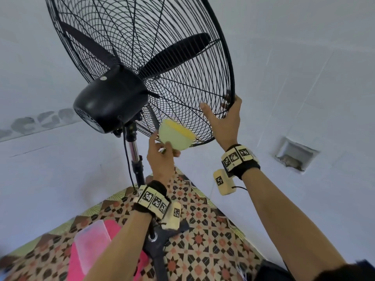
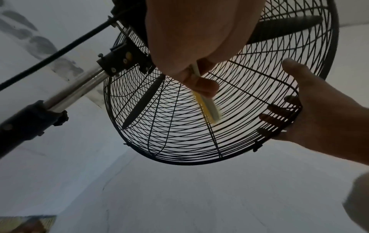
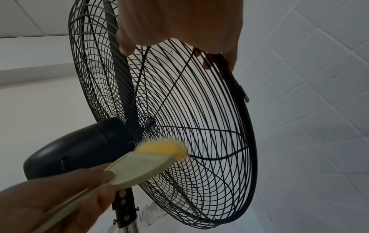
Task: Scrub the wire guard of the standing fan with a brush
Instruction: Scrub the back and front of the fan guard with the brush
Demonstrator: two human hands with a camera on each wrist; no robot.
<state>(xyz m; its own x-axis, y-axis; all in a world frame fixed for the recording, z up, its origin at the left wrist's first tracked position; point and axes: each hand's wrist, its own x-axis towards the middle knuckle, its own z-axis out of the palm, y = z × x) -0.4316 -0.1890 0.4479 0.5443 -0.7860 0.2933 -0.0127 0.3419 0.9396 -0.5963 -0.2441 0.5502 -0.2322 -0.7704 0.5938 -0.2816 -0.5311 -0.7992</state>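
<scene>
Brush [image 1: 176, 137] against unlabelled wire guard [image 1: 182, 82]

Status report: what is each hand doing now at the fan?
Left hand grips brush, bristles on wire guard. Right hand holds guard rim, fingers through wires. Nothing in the way.

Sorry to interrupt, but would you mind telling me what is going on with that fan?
A person is cleaning a black standing fan. Their left hand holds a pale green brush with yellow bristles against the lower rear part of the wire guard, close to the motor housing. Their right hand grips the guard's outer rim, apparently to steady it. The guard is on the fan, with the blades visible behind the wires.
</scene>
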